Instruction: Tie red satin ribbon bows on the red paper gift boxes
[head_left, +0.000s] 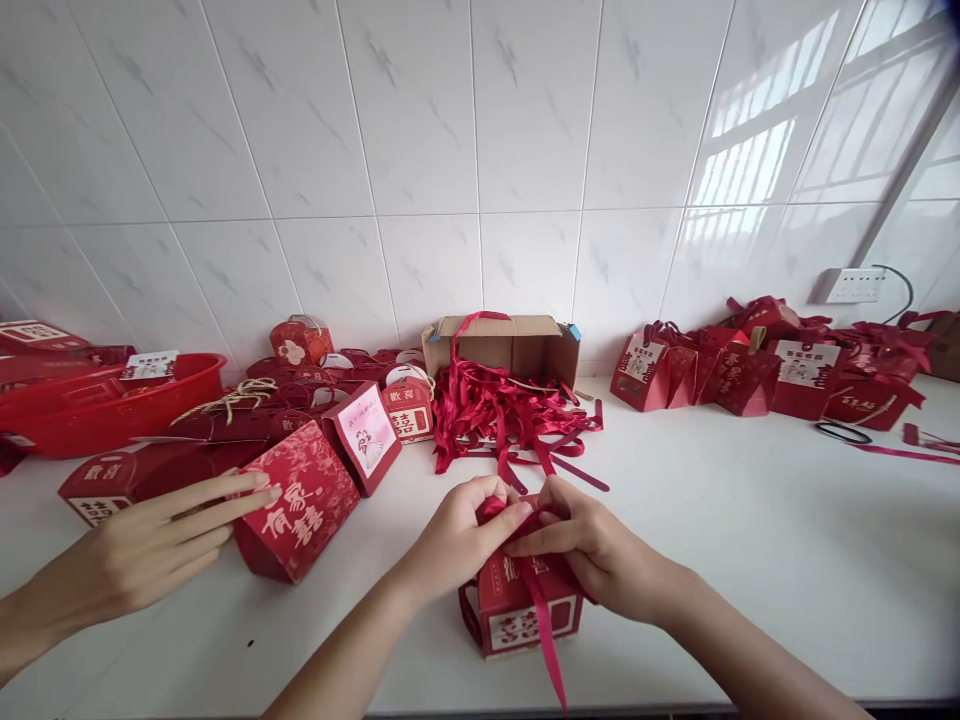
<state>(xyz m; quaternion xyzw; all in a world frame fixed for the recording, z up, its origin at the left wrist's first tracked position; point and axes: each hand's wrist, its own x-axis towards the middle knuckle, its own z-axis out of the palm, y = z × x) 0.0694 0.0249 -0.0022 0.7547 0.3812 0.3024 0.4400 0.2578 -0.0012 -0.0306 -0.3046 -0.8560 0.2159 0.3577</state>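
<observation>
A small red gift box [510, 590] with a white printed label stands before me on the white table. My left hand [461, 535] is closed at its top, thumb and fingers pinching a red ribbon [546, 640]. From the right, my right hand [592, 545] grips the same ribbon, its fingers bent over the box top. One ribbon end hangs down the box's front, past the label. The fingers hide the part of the ribbon between them.
Another person's hand [135, 545] touches a larger red box [300, 500] at left. Behind are a pile of ribbons [495, 410], a cardboard box [499, 330] and a red basin [202, 385]. Red gift bags [641, 375] and scissors [841, 433] lie at right.
</observation>
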